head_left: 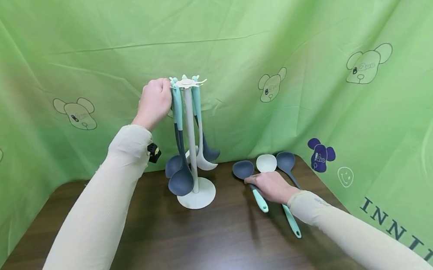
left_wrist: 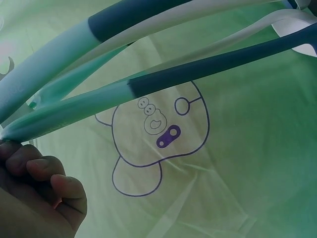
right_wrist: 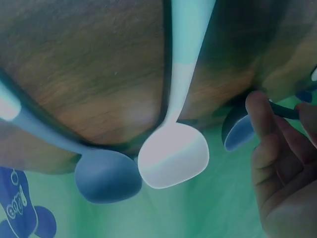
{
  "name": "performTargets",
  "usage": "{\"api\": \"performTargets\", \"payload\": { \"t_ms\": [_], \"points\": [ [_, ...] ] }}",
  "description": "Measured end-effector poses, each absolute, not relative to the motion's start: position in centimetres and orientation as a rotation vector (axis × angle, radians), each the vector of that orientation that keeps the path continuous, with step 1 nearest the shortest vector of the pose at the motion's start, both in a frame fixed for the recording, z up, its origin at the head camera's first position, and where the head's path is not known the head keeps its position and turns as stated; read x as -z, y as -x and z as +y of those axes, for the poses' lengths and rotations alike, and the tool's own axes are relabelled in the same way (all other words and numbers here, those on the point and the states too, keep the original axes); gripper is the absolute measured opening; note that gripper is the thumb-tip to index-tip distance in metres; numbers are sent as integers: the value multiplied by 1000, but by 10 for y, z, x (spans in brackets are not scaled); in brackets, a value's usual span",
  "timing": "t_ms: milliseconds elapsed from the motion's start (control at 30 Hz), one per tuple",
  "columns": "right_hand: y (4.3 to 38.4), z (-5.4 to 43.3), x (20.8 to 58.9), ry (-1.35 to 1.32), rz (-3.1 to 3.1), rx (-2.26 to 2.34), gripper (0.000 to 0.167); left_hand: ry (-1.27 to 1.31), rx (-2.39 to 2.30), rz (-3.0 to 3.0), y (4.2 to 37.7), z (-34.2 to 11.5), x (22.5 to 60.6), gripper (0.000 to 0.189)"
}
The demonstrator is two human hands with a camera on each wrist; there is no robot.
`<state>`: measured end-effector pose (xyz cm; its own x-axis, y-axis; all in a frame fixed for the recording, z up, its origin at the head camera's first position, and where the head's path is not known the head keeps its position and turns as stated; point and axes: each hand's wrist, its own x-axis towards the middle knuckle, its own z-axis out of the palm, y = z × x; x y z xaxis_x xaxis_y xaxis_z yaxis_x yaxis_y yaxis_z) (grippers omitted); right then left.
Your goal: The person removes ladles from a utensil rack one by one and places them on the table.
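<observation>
At the table, right side: dark ladle

Right hand pinching its neck; head view showing mint handle, right wrist view not. Left wrist view revealing left hand, fingers curling beside a hanging utensil; hold, cannot tell.

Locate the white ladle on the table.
In the head view, the white ladle lies right of the stand, its bowl between the dark ladle in the right hand and another dark ladle.
</observation>
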<state>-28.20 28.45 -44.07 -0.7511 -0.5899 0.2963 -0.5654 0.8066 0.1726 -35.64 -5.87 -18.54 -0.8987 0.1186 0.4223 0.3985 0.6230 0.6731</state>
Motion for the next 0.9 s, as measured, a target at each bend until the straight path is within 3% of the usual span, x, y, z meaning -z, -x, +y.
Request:
{"api": "performTargets", "payload": {
  "t_ms": [200,667,900],
  "points": [
    [287,291,446,-935,-2626,138,15,416,1155,-2511,355,-57,184,43],
    [292,306,458,-1002,-2588,245,28,426,1181,-2492,355,-58,186,42],
    [295,307,464,-1038,-2522,273,27,443,1195,-2491,356,-58,186,41]
  ]
}}
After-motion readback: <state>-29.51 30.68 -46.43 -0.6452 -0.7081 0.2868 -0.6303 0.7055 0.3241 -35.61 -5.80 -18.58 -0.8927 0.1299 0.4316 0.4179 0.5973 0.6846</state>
